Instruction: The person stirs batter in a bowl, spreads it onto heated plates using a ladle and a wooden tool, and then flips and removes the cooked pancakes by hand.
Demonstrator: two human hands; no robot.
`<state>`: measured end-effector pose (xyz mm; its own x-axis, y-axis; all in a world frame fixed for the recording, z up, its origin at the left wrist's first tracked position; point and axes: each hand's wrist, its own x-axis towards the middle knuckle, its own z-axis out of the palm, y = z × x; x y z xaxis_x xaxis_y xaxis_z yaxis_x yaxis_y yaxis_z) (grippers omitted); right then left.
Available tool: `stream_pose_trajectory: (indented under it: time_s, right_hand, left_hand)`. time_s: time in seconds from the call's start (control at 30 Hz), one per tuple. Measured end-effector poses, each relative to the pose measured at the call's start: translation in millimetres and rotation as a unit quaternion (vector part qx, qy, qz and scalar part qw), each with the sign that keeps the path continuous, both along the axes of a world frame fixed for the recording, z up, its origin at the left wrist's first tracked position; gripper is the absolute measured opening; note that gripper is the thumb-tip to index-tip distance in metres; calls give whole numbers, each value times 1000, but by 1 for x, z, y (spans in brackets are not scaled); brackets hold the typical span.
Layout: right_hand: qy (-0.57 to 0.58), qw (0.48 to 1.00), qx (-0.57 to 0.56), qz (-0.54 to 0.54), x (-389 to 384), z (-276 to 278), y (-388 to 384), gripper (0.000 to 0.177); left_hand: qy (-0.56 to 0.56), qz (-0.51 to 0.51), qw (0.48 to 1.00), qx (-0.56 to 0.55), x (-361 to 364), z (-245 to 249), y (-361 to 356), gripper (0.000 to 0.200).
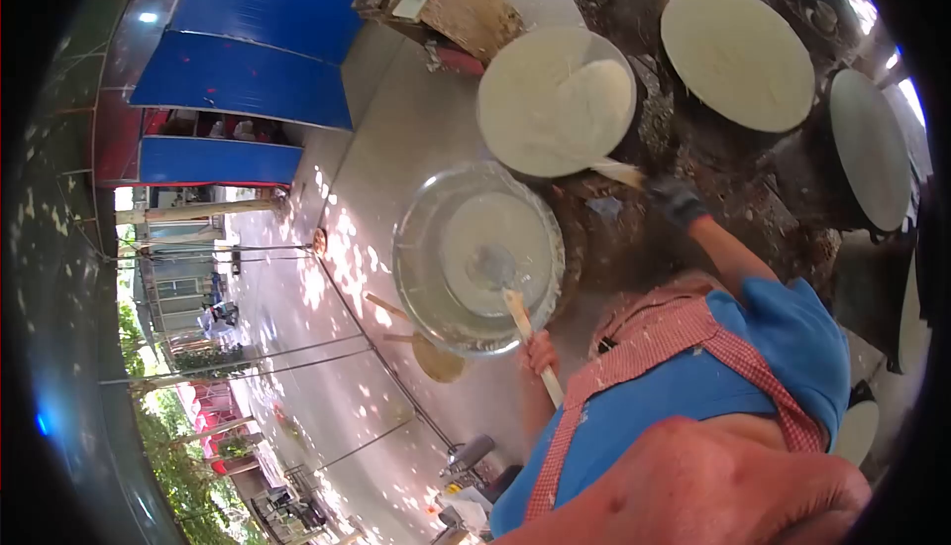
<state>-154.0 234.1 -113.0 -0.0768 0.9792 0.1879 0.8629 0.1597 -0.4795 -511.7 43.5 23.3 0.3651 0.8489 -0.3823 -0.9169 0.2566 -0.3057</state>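
My left hand (540,353), bare, is closed around the wooden handle of a ladle (521,315). The ladle's bowl end dips into pale batter (458,240) in a large metal basin (411,292). In a dark glove, my right hand (680,202) grips the wooden handle of a spreader (620,171). Its broad, whitish blade, slightly blurred, lies over a round griddle (525,109) coated with a pale layer. The griddle stands just beyond the basin. A red checked apron and blue shirt cover my body.
Several other round griddles stand to the right, including a pale-coated one (738,59) and a greyer one (870,149). A worn box (461,5) sits beyond the basin. A round wooden paddle (437,359) shows beside the basin. Blue panels (243,74) stand at the far left.
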Motion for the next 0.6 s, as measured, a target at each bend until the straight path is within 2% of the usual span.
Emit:
stream_pose_trajectory:
  time_s: [0.03,0.07,0.1,0.13,0.17,0.2,0.23,0.27,0.3,0.33,0.37,0.4,0.43,0.47,0.5,0.53,0.57,0.6]
  right_hand:
    - [19,1000,-5,-8,15,-18,4,24]
    - [141,989,27,-37,42,-36,35,30]
    - [265,961,44,-67,56,-48,52,37]
    - [123,987,-59,-81,53,11,77,42]
    - [179,953,-177,-171,40,69,112,44]
    - [130,973,-93,-169,31,76,147,42]
    - [93,976,-130,-149,27,71,187,41]
    - [135,974,-126,-134,37,61,198,41]
    - [180,969,-118,-120,37,76,196,43]
    - [254,936,-155,-187,39,90,172,40]
    - [266,940,-94,-189,31,74,161,40]
    - [302,930,-100,-185,17,50,153,39]
    - [337,918,-107,-181,3,25,146,38]
    - [397,883,-184,-169,-17,9,130,35]
    - [392,906,-131,-95,-27,47,106,30]
    - [349,922,-144,-82,-19,70,96,29]
    - [310,934,-163,-66,-13,72,91,28]
    - [351,929,-108,-41,13,29,97,26]
  left_hand:
    - [4,1,1000,13,3,3,6,18]
    - [8,-5,999,30,13,6,14,10]
    - [15,-13,999,34,20,12,12,11]
    - [38,12,999,-35,28,21,14,19]
    - [38,13,998,-42,33,19,16,19]
    - [-1,4,998,-60,37,15,22,19]
    - [-38,-2,996,-80,43,20,26,19]
    - [2,-8,993,-119,47,32,26,22]
    - [11,-10,992,-122,37,31,14,22]
    - [44,-18,996,-71,29,18,-2,23]
    - [68,-25,997,-12,27,3,2,24]
    - [62,-28,998,0,29,-5,15,24]
    - [99,-37,993,-46,24,-7,15,25]
    - [138,-46,984,-99,18,-6,7,26]
    - [132,-53,984,-107,22,-1,18,26]
    - [121,-19,983,-137,29,11,32,26]
    - [116,17,978,-172,29,20,25,26]
    - [123,13,975,-185,13,16,11,26]
